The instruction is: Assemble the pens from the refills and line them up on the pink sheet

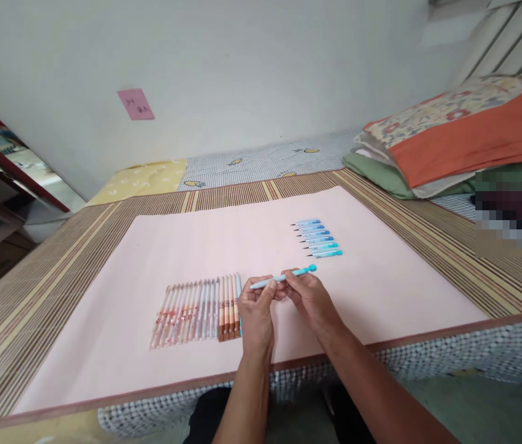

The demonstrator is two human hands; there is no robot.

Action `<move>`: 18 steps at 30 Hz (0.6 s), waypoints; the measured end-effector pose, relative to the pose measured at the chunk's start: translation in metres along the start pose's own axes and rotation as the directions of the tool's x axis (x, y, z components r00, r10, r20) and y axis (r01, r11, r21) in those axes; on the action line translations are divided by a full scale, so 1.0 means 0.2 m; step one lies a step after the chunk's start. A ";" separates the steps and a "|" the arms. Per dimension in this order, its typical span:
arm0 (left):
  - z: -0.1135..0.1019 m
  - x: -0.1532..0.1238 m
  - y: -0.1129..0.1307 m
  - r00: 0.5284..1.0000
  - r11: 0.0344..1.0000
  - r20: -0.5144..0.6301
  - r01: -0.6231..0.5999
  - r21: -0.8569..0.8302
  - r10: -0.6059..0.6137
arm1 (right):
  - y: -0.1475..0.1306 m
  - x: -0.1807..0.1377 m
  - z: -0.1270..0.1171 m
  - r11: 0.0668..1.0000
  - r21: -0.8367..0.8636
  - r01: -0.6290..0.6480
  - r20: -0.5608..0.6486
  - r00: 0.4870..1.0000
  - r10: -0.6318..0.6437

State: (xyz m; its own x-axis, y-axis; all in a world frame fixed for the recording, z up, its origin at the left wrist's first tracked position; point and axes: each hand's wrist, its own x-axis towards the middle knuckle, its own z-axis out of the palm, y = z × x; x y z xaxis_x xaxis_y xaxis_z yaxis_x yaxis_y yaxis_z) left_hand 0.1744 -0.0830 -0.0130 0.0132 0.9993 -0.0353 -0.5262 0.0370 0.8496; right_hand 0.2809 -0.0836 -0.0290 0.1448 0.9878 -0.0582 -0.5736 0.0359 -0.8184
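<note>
A light blue pen (298,272) with a turquoise end is held level above the pink sheet (224,243). My left hand (257,305) pinches it near its left end, while the fingers of my right hand (311,296) grip it closer to the turquoise end. Left of my hands lies a row of pens: clear ones with reddish patterns (173,314), pale grey ones (208,311) and several brown-and-cream pens (228,308). A blue pen (239,287) at the row's end is partly hidden by my left hand. Beyond my right hand, several blue pens (316,238) lie stacked in a column, dark tips pointing left.
The sheet lies on a striped bamboo mat (71,246) over a bed with checked cloth (261,166). Folded bedding with an orange pillow (478,135) is piled at the right. A white wall (242,74) with a pink note (136,104) stands behind.
</note>
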 end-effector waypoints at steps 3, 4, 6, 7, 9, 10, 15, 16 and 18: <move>-0.01 0.01 0.00 1.000 1.000 -0.013 0.005 -0.027 -0.005 | 0.00 -0.01 0.01 0.999 0.042 -0.012 0.035 0.999 0.011; -0.01 0.02 0.00 1.000 0.998 -0.024 0.017 -0.061 -0.019 | -0.01 -0.01 0.00 0.998 0.051 -0.022 0.049 0.999 0.019; -0.02 0.04 0.00 0.996 0.986 -0.065 0.057 -0.154 -0.068 | -0.03 -0.01 -0.02 0.996 0.075 -0.057 0.086 0.995 0.051; -0.03 0.05 0.01 0.991 0.976 -0.088 0.079 -0.205 -0.099 | -0.04 -0.01 -0.04 0.993 0.084 -0.078 0.102 0.992 0.069; -0.04 0.06 0.02 0.981 0.953 -0.117 0.114 -0.282 -0.152 | -0.06 0.00 -0.06 0.990 0.085 -0.112 0.120 0.988 0.101; -0.04 0.07 0.03 0.978 0.945 -0.120 0.126 -0.301 -0.169 | -0.07 0.00 -0.07 0.990 0.075 -0.121 0.127 0.986 0.111; -0.05 0.08 0.05 0.982 0.947 -0.100 0.126 -0.296 -0.162 | -0.06 0.00 -0.09 0.987 0.058 -0.148 0.176 0.975 0.136; -0.05 0.08 0.06 0.983 0.950 -0.100 0.118 -0.290 -0.152 | -0.06 -0.01 -0.09 0.986 0.058 -0.155 0.192 0.971 0.142; -0.05 0.08 0.07 0.988 0.958 -0.095 0.096 -0.271 -0.126 | -0.06 -0.02 -0.08 0.984 0.055 -0.167 0.218 0.964 0.152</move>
State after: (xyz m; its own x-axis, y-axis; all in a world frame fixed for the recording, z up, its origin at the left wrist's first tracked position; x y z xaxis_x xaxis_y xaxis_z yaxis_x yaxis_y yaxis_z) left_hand 0.1591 -0.0675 -0.0079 -0.0017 0.9815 -0.1915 -0.7331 0.1290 0.6678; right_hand 0.3005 -0.0899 -0.0293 -0.1234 0.9908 -0.0556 -0.6329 -0.1218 -0.7646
